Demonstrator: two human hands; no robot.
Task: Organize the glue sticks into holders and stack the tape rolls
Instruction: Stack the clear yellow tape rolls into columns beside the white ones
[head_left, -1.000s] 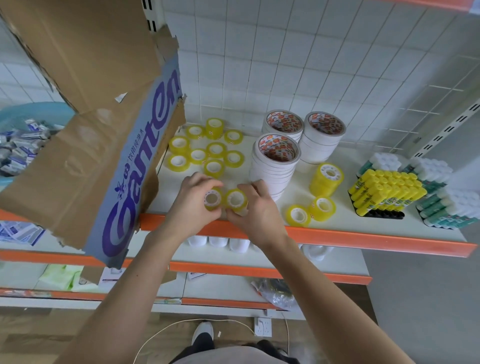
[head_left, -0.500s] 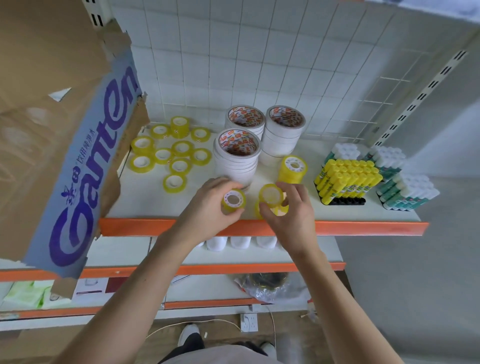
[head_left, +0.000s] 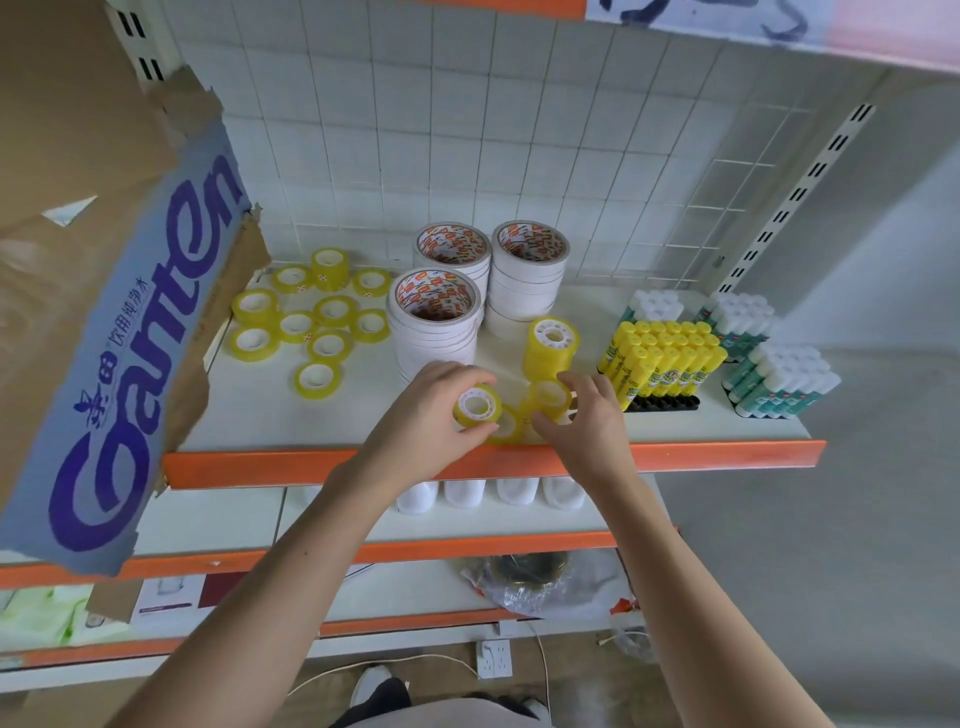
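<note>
Fingers of the left hand (head_left: 431, 410) are curled round a small yellow tape roll (head_left: 477, 406), its core facing up. Just right, the right hand (head_left: 582, 421) pinches another roll (head_left: 549, 397), beneath the tall yellow stack (head_left: 551, 344), which lies nearer this hand.
</note>
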